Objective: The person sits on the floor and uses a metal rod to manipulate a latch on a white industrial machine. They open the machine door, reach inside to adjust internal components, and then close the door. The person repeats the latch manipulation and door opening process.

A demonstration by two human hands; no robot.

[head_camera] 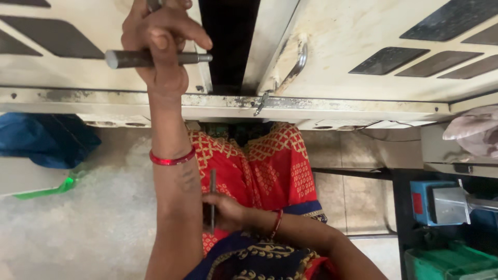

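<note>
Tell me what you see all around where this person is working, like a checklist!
Surface: pale metal cabinet, stained and worn, with dark vent slots.
Job's things: grey metal bar held across the cabinet; thin metal rod held low, pointing up.
Clutter: blue bag and green plastic strip on the floor; pink cloth at right; blue and grey box over a green bin.
Hands: left hand gripping the bar; right hand closed on the rod.
Cables: thin wire under the cabinet's edge.
Surroundings: grey concrete floor; red patterned clothing.
</note>
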